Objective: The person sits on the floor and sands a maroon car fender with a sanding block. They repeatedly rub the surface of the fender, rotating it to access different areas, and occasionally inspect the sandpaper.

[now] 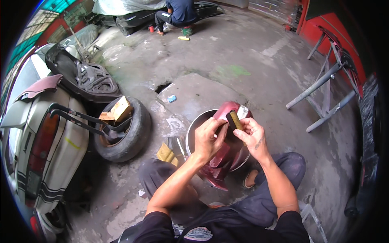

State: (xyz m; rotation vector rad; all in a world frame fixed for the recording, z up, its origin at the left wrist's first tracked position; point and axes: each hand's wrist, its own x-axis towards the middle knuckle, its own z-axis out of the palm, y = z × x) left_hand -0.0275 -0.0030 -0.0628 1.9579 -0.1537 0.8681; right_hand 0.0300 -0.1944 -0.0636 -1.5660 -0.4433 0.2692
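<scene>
Between my bent knees, my right hand [254, 137] pinches a small folded piece of sandpaper [236, 120], dark on one face and yellow-brown on the other. My left hand [208, 137] is closed, thumb against fingers, right beside the sandpaper's dark edge. What its fingertips hold, if anything, is hidden. Below both hands, a glossy dark red panel [221, 157], seemingly a vehicle part, lies across a round basin [187, 139] with a pale rim. The basin's inside is mostly covered by the panel and my hands.
Left of my knee lie yellowish folded sheets [165, 154]. Farther left are a tyre [139, 133] with a box on it and a white car [65, 133]. A blue block [172, 98] rests on the concrete. Metal stands [324, 89] occupy the right; another person [181, 14] crouches far ahead.
</scene>
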